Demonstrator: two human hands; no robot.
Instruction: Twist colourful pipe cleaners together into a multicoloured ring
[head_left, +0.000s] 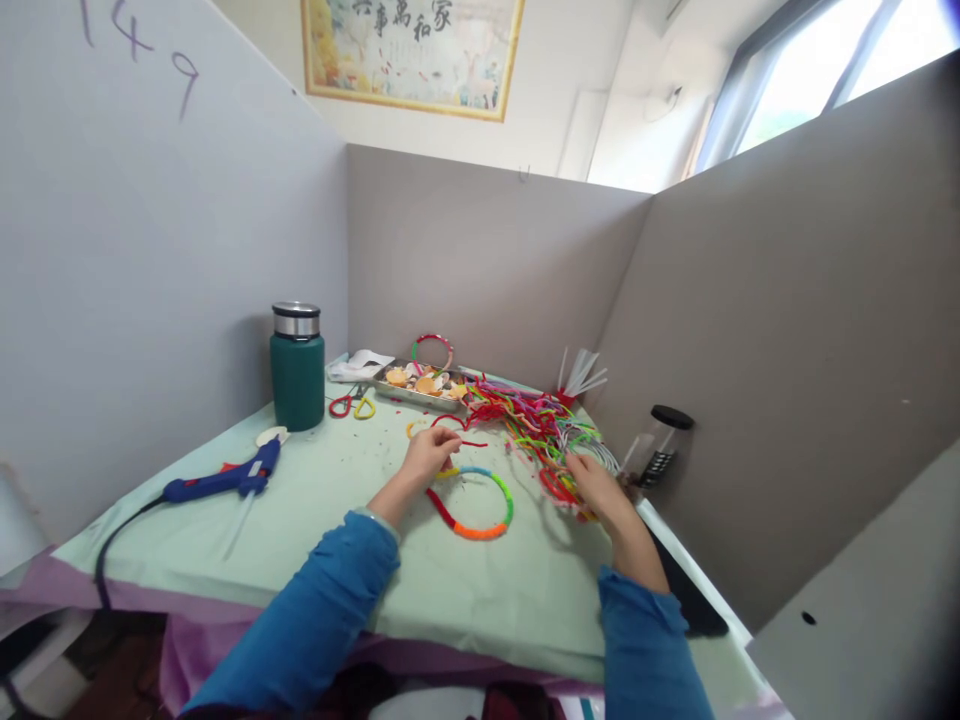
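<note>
My left hand (431, 455) is closed in a pinch at the upper left of a ring (480, 533) wrapped in orange, green, blue, yellow and red. A thin red strand (474, 443) sticks out beside its fingertips; exactly what the fingers grip is too small to tell. My right hand (596, 482) reaches into the right edge of a tangled heap of colourful pipe cleaners (517, 410). Its fingertips are partly lost among the strands, so what they hold cannot be made out.
At the left lie a blue glue gun (225, 482) and a green bottle (298, 380), near scissors (364, 407). Behind are a metal tray (420, 397) of small pieces and another ring (433, 337). A clear container (660, 447) stands right, by grey partitions.
</note>
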